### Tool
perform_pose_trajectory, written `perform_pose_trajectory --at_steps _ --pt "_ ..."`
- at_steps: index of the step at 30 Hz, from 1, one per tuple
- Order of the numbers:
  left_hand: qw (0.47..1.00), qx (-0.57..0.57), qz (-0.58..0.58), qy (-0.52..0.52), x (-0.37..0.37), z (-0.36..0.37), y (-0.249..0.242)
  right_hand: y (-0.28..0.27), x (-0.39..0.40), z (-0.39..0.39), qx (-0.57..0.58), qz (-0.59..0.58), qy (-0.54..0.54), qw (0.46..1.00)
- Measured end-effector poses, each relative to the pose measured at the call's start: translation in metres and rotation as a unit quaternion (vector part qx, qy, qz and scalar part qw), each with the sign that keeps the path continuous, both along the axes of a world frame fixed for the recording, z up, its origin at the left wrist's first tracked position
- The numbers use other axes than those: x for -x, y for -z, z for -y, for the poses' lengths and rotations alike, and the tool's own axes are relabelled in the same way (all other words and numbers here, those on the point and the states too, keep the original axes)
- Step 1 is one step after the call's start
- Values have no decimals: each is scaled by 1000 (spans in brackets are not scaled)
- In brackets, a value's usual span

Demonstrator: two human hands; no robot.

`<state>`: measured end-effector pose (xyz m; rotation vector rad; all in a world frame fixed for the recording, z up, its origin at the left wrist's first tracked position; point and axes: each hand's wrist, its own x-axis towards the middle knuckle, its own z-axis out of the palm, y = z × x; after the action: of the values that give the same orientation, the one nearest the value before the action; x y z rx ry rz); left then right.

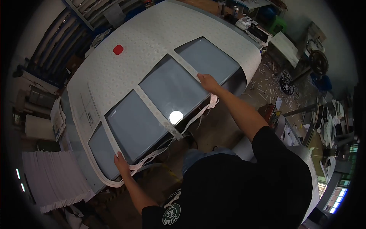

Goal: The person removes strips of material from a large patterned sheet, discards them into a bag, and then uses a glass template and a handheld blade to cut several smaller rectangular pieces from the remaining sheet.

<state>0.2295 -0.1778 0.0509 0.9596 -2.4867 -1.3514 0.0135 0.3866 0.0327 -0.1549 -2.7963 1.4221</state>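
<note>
A large white patterned sheet covers the grey table, its near part cut into long strips with grey tabletop showing between them. My left hand grips one patterned strip at the near left edge, thumb on top, the fingers partly hidden. Farther right, my right hand pinches another strip the same way. Between my hands, a middle strip lies across the tabletop and hangs over the edge. Narrow loose strip ends dangle below the near edge.
A red round object sits on the sheet. A tall stack of white sheets stands at left. Tools and a plastic bag lie along the far right edge. White scraps litter the floor at right, near a green stool.
</note>
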Motion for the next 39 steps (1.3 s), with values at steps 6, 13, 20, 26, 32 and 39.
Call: perform_pose_trajectory --at_steps 6,13,20,26,32,39 --pt "997 -44 -37 -44 -63 -15 27 3 -84 -15 17 -36 22 999" --pt "990 -132 -15 -54 -152 -36 12 33 -161 -49 64 -35 -6 997" --pt "958 -254 -39 -123 -216 -33 29 26 -218 -90 141 30 -7 989" --pt "941 -306 -25 -144 -256 -38 37 24 -251 -123 194 155 39 968" --pt "903 -406 -5 -141 -286 -44 34 3 -273 -118 234 226 151 934" --pt "916 -372 61 -140 -280 -43 58 96 -273 -161 44 170 21 984"
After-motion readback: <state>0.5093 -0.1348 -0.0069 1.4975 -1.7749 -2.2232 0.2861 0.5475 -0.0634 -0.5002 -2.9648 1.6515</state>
